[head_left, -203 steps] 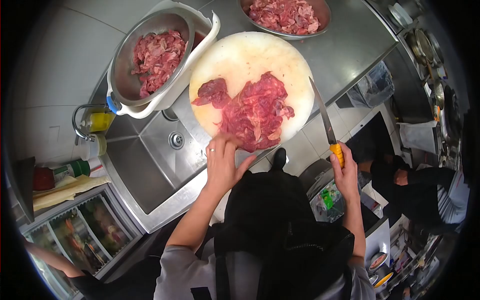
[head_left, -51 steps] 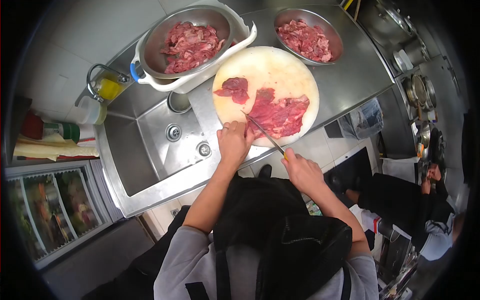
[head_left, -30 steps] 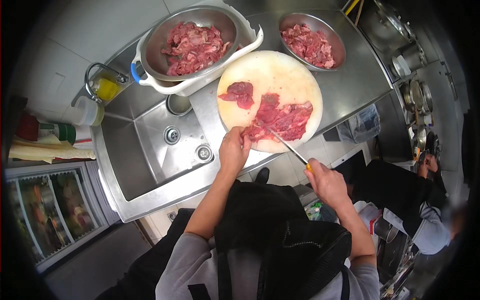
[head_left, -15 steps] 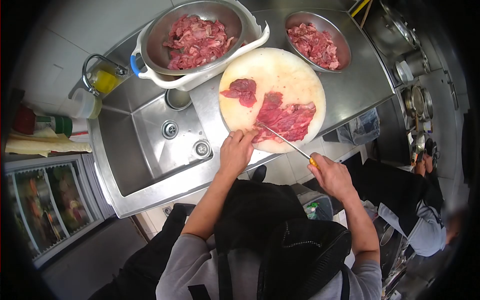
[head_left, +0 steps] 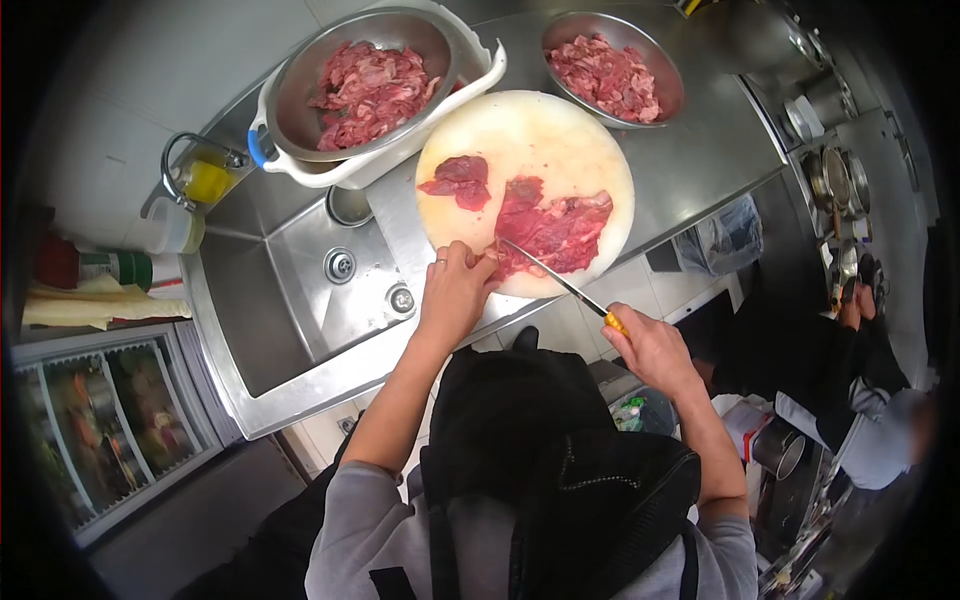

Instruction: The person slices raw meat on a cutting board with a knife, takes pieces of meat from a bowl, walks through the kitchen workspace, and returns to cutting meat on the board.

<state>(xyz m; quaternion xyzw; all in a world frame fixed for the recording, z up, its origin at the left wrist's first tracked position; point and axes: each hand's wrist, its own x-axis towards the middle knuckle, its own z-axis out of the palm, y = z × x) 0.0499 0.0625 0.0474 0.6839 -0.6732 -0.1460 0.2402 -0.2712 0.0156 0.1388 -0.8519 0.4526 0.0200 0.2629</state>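
A round pale cutting board [head_left: 540,120] bears a large flat piece of red meat [head_left: 560,232] and a smaller piece [head_left: 460,182] to its left. My right hand [head_left: 650,348] is closed round the yellow handle of a knife [head_left: 565,283]. The blade points up and left, its tip on the left part of the large piece. With its fingers bent together, my left hand [head_left: 456,288] touches the lower left edge of that meat, left of the blade. What lies under those fingertips is too small to tell.
A steel bowl of cut meat [head_left: 375,90] rests in a white tub [head_left: 490,75] at the upper left. Another bowl of meat [head_left: 608,78] stands at the upper right. The sink [head_left: 290,300] lies left of the board. A co-worker [head_left: 800,350] is at the right.
Since the earliest frame, the knife has come from beside the board onto the meat, and the large piece looks smaller. Lately the view has shifted slightly; the blade tip remains near the meat's left side.
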